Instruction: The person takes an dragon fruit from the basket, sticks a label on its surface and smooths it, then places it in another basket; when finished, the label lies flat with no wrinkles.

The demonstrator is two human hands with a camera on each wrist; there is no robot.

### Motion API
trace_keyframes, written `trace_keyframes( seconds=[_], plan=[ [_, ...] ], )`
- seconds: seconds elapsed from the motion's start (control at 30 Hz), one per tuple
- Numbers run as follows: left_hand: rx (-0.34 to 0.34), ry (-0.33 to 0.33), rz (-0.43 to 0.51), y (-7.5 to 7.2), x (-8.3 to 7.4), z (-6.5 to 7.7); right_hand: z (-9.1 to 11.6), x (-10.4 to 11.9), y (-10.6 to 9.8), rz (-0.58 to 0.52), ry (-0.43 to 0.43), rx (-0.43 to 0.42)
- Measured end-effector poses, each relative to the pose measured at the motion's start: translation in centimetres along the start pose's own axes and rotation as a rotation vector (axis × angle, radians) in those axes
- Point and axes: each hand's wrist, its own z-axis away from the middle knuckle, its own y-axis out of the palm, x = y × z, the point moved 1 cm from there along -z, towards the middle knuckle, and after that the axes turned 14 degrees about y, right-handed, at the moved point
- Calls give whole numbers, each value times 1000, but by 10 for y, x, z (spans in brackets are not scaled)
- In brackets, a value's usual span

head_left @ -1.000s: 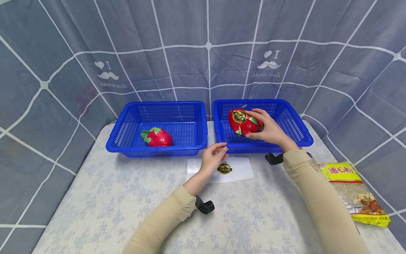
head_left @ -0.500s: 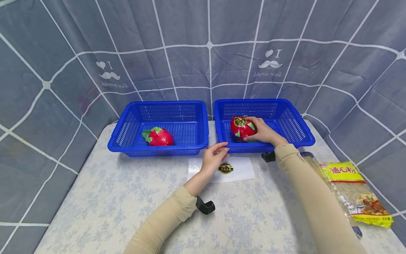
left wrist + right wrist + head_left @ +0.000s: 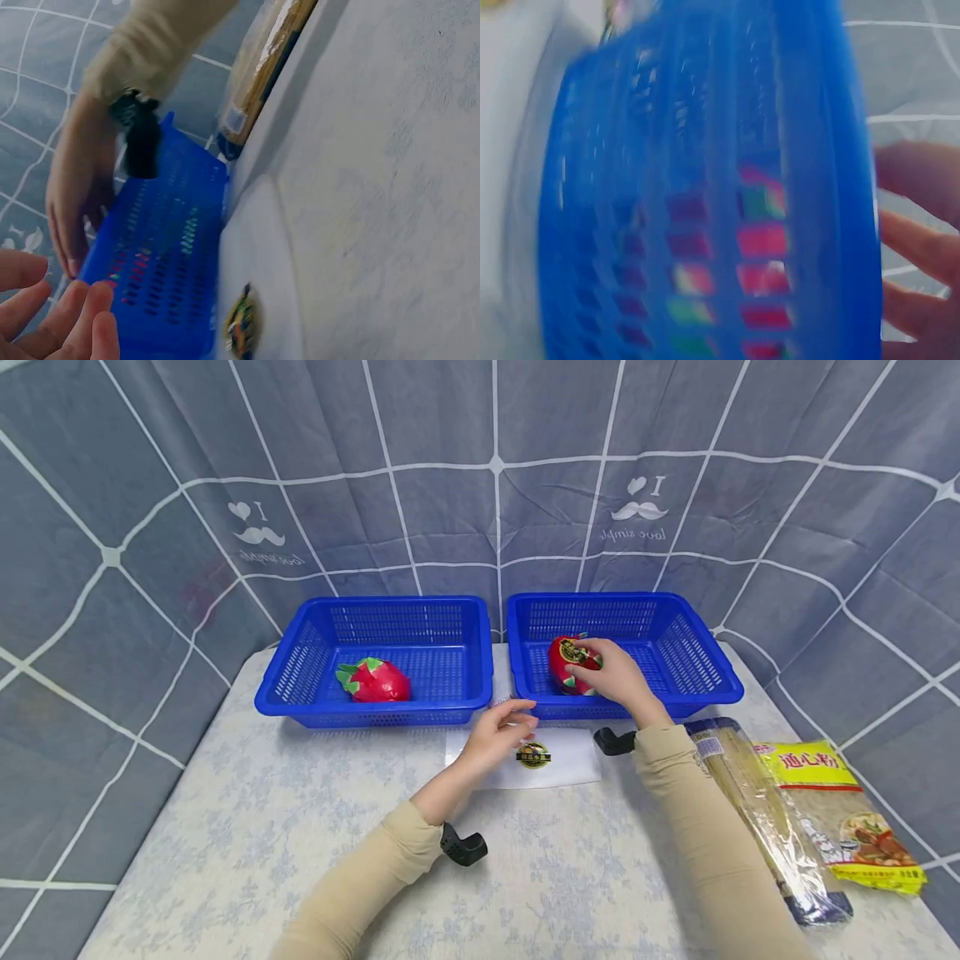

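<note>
The right hand [image 3: 613, 675] is hovering over the stickered dragon fruit [image 3: 561, 670], which is sitting inside the right blue basket [image 3: 697, 700]. Its fingers are bending loosely and seem to be holding nothing; in the right wrist view they are showing above the basket rim, with the fruit lower behind the slots. Whether any fingertip is touching the skin, I cannot tell. The left hand [image 3: 495, 735] is hanging half-curled by the basket's near corner, its fingers released.

As a judgement, the fruit is looking moderately weighty, smooth and slightly slippery, firm in the body but easily bruised. Its rounded middle is offering the best hold, with thumb and fingers on opposite sides, clear of the bendable green tips.

A 2nd dragon fruit [image 3: 381, 682] is lying in the left blue basket [image 3: 270, 700], showing no sticker.

The fruit's black-and-gold sticker [image 3: 573, 652] is matching the emblem on the white sheet [image 3: 577, 771] on the tabletop [image 3: 247, 843]; its characters are appearing to read 精品水果, though blurrily. The yellow bag [image 3: 817, 777] is carrying 通心粉; the noodle pack [image 3: 750, 793] beside it is bearing a barcode label. The curtain [image 3: 450, 518] is showing "love simple" mirrored, twice.
</note>
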Motion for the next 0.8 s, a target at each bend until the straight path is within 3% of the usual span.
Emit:
trace_keyframes(
  seconds=[0.2, 0.37, 0.5, 0.6, 0.8],
  plan=[
    [132, 71, -35, -34, -27, 3, 22, 8, 16, -390, -7, -194],
    [154, 122, -41, -75, -55, 0, 39, 25, 29, -648, -82, -247],
    [112, 182, -54, -112, -71, -7, 52, 41, 39, -757, -112, -185],
    [53, 199, -35, -140, -78, -12, 65, 58, 43, -773, -104, -114],
    [-53, 155, 11, -189, -80, -19, 78, 73, 60, -726, -48, 17]
  ],
)
